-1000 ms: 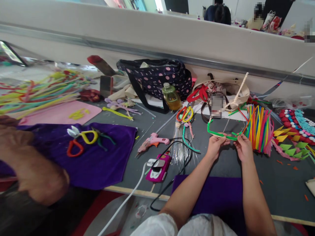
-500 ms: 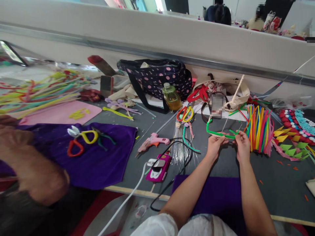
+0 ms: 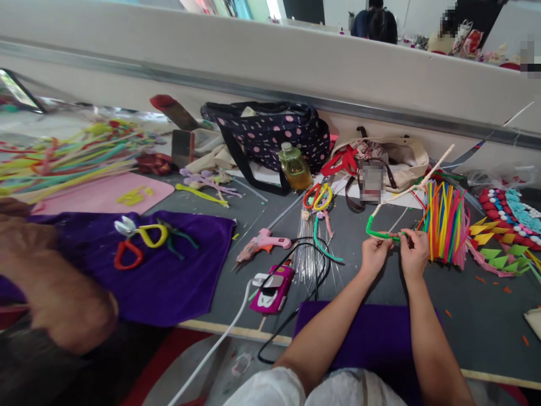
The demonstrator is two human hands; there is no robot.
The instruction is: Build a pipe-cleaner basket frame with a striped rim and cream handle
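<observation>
My left hand and my right hand are close together above the grey table, both closed in a pinch. Between them they hold a green pipe cleaner, bent at its left end, where it rises to a point. From that tip a cream fuzzy strand runs up to the right in a bent line. The fingers hide part of the green piece. Just right of my right hand stands a bundle of multicoloured pipe cleaners.
Left of my arms lie a pink glue gun, a magenta case, cables and a bunch of thin wires. Behind are scissors, a bottle and a dotted bag. A co-worker's arm rests at the far left.
Both hands have shifted slightly, the left one to the right, and are closer together. The cream strand has swung to the right, and the green piece moved right with it.
</observation>
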